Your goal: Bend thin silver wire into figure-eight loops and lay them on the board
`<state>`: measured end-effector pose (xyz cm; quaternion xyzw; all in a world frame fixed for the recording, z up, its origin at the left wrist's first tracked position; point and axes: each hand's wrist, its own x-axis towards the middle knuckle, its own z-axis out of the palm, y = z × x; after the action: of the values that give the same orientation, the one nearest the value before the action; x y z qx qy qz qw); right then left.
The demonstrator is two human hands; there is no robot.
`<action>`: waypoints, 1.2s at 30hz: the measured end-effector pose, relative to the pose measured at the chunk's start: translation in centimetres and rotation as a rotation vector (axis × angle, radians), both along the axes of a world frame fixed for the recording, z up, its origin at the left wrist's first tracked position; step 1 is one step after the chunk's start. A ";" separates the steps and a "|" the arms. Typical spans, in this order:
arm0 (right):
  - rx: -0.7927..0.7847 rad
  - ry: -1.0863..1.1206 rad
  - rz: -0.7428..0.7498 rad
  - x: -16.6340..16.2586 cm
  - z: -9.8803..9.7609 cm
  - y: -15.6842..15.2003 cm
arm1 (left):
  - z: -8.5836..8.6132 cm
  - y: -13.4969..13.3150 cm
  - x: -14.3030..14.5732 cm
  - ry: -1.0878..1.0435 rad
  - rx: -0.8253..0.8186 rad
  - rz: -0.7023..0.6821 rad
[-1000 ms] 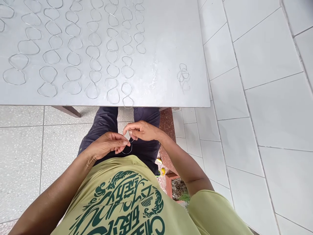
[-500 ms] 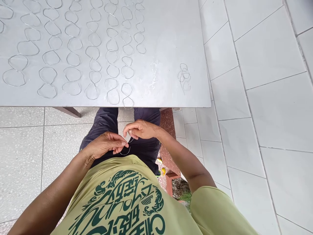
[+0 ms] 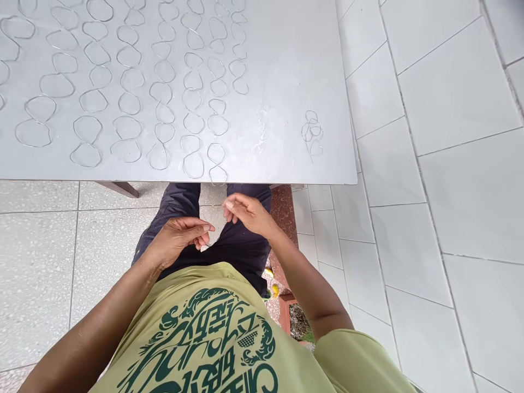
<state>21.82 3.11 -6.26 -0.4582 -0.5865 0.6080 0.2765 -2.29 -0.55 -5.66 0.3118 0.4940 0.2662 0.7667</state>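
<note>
My left hand (image 3: 180, 237) is held over my lap below the table edge, thumb and fingers pinched together. A thin wire piece (image 3: 213, 243) barely shows at its fingertips and is mostly hidden. My right hand (image 3: 249, 213) is a little up and to the right, apart from the left. Its fingers are bent and close together, and I cannot see what, if anything, is in them. Rows of figure-eight wire loops (image 3: 164, 103) lie on the grey table (image 3: 278, 65). A small tangle of wire loops (image 3: 311, 131) lies alone near the table's right edge.
The table's front edge (image 3: 286, 183) runs just above my hands. A table leg (image 3: 118, 189) stands at the left underneath. White floor tiles (image 3: 442, 164) fill the right side, speckled tiles (image 3: 41, 240) the left. A reddish stool part (image 3: 282, 210) sits by my right leg.
My right hand has pulled away from the left, up and to the right. The hanging wire loop, clear between the hands before, is now almost out of sight. The view shifted slightly.
</note>
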 end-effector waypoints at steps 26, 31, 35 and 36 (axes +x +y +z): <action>0.346 -0.352 0.110 -2.8 -2.0 -4.0 | -2.0 -2.3 1.9 0.761 0.776 -0.030; 0.349 -0.378 0.102 -3.1 -1.8 -3.7 | -2.0 -2.5 2.4 0.686 0.577 0.114; 0.265 -0.345 0.018 -3.3 -1.9 -4.0 | -0.7 -1.8 2.1 0.355 0.270 0.206; 0.239 -0.338 0.013 -3.3 -2.0 -4.1 | -0.4 -1.6 1.9 0.296 0.223 0.225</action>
<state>18.49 -0.98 -8.22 -0.5138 -0.6954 0.4503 0.2226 -0.40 -2.14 -6.10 0.3732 0.6004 0.3543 0.6122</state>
